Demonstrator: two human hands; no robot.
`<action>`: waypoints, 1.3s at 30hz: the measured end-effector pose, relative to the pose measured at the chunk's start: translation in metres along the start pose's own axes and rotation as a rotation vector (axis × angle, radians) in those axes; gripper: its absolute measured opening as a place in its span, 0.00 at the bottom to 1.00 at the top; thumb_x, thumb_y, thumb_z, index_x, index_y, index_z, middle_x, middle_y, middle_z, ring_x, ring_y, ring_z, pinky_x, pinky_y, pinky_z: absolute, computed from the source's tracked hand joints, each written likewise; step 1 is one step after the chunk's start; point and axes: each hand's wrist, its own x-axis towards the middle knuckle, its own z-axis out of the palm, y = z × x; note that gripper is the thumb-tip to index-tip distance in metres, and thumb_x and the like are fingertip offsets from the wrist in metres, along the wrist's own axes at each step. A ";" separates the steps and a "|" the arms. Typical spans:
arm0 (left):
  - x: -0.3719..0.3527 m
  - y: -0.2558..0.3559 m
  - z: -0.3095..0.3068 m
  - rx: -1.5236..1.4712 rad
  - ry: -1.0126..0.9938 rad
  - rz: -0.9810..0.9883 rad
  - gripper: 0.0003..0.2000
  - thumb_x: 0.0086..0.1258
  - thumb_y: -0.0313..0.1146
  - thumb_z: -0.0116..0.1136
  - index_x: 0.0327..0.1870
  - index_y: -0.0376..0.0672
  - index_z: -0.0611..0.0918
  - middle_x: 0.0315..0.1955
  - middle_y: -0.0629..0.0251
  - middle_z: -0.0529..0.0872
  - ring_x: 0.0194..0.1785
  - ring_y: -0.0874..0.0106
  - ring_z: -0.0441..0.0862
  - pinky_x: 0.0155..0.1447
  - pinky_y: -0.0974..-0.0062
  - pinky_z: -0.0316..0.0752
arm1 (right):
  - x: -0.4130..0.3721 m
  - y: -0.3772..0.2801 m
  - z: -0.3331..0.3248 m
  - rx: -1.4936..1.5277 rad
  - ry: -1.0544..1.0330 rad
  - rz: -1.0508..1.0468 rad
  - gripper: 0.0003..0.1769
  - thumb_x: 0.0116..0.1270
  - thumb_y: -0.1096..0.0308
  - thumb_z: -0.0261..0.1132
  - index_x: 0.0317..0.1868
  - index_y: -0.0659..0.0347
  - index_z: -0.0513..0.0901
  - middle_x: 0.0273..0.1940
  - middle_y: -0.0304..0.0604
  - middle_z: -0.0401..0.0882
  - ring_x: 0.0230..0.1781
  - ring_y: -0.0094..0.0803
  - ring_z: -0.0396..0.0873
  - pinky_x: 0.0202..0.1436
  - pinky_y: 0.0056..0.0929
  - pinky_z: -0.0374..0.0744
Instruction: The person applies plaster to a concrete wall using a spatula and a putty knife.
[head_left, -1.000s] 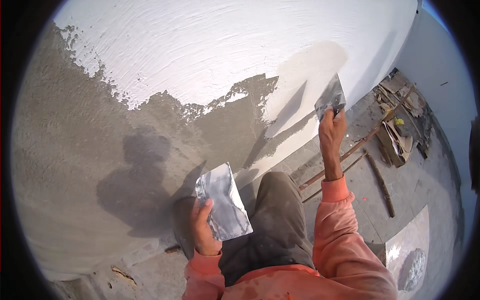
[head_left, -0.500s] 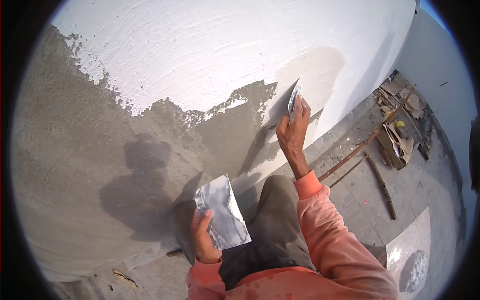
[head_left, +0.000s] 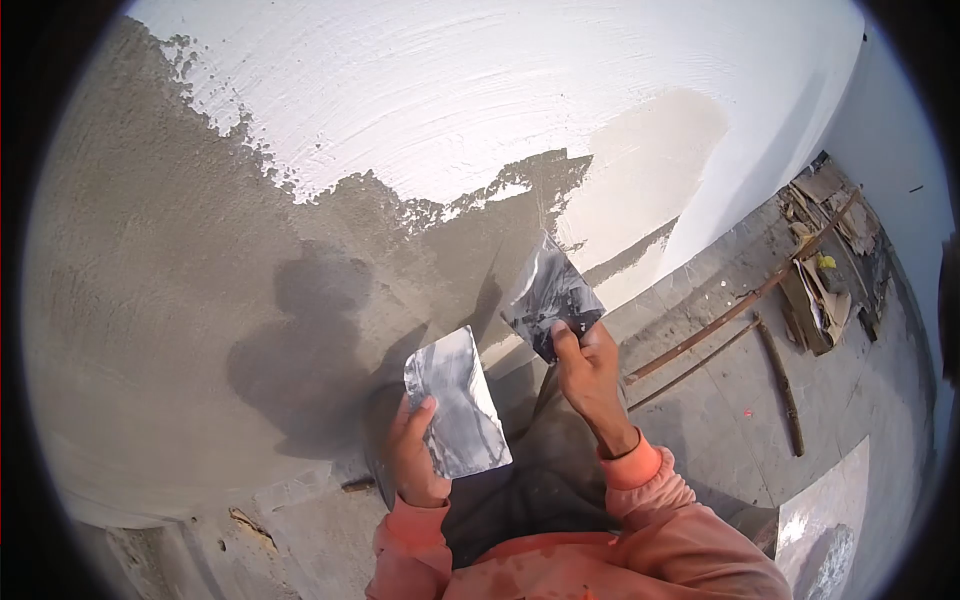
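My left hand grips a grey-and-white smeared plate by its left edge, with a strip of white paste along the plate's right side. Up and to the right, my right hand holds a dark flat scraper plate between thumb and fingers, its face streaked with white. The two plates are apart. Behind them rises the wall, coated white above a ragged edge, with bare grey plaster below and to the left. A cream-coloured damp-looking patch lies above my right hand.
On the tiled floor at the right lie long sticks, a shorter stick and torn cardboard with debris. A pale sheet carries a whitish lump at the lower right. My shadow falls on the wall.
My right hand has come off the white wall, moving down and left towards the left-hand plate, and its scraper now shows its broad face. My left hand and plate have shifted slightly up.
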 end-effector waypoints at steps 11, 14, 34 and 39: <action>0.035 -0.047 0.006 -0.173 -0.194 -0.195 0.16 0.71 0.35 0.51 0.53 0.33 0.79 0.43 0.57 0.85 0.44 0.66 0.85 0.48 0.69 0.80 | -0.020 -0.069 -0.029 -0.172 -0.747 -0.995 0.30 0.64 0.70 0.63 0.67 0.64 0.67 0.67 0.64 0.65 0.67 0.62 0.67 0.68 0.58 0.64; 0.039 -0.037 0.024 -0.263 -0.130 -0.347 0.16 0.72 0.39 0.49 0.49 0.34 0.80 0.36 0.58 0.86 0.34 0.67 0.85 0.34 0.72 0.80 | -0.022 -0.062 -0.041 -0.192 -0.497 -0.976 0.25 0.67 0.69 0.63 0.62 0.69 0.70 0.62 0.63 0.71 0.65 0.58 0.70 0.67 0.53 0.67; 0.027 -0.009 0.052 -0.260 -0.261 -0.252 0.15 0.70 0.35 0.53 0.52 0.36 0.79 0.39 0.59 0.86 0.40 0.67 0.84 0.44 0.70 0.79 | 0.017 -0.025 -0.052 0.886 0.222 0.313 0.20 0.69 0.78 0.57 0.60 0.71 0.67 0.51 0.49 0.77 0.51 0.40 0.79 0.59 0.43 0.79; 0.027 0.012 0.058 0.066 -0.247 0.237 0.20 0.71 0.31 0.50 0.63 0.34 0.72 0.53 0.61 0.81 0.55 0.71 0.79 0.59 0.72 0.73 | -0.019 -0.045 -0.066 0.597 0.183 0.196 0.19 0.70 0.73 0.58 0.58 0.72 0.70 0.48 0.49 0.80 0.46 0.35 0.81 0.51 0.35 0.81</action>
